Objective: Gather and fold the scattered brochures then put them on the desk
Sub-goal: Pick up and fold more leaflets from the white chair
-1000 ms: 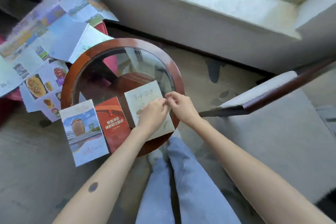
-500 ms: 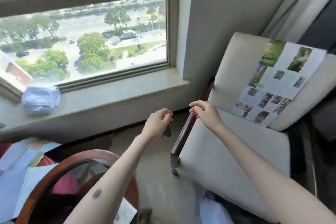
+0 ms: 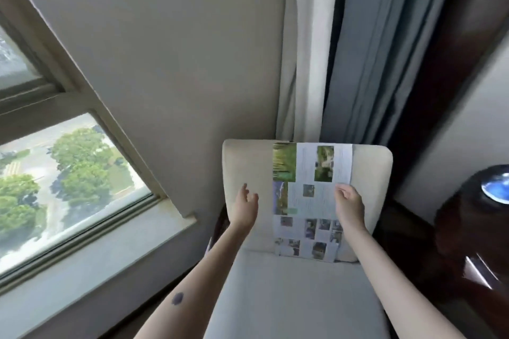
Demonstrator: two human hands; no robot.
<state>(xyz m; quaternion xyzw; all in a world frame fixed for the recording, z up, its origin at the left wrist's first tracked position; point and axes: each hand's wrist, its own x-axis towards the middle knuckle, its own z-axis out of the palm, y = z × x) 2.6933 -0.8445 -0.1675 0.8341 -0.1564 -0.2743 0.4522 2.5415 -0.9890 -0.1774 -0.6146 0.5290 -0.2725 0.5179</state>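
Observation:
An unfolded brochure [image 3: 309, 202] with green photos and small pictures leans upright against the backrest of a cream armchair [image 3: 289, 300]. My right hand [image 3: 350, 205] is at the sheet's right edge, with its fingers curled onto that edge. To the left of the sheet my left hand [image 3: 246, 208] hovers in front of the backrest with relaxed fingers, holding nothing and a little apart from the paper. The round table and the folded brochures are out of view.
A window [image 3: 63, 173] and its pale sill [image 3: 91, 264] run along the left. Curtains [image 3: 352, 63] hang behind the chair. Dark wooden furniture [image 3: 468, 242] carrying a shiny blue object [image 3: 495, 187] stands close on the right.
My view has swung from the round table with folded brochures up to the armchair. Both hands have reached forward to the unfolded sheet, and the right hand now has hold of its edge.

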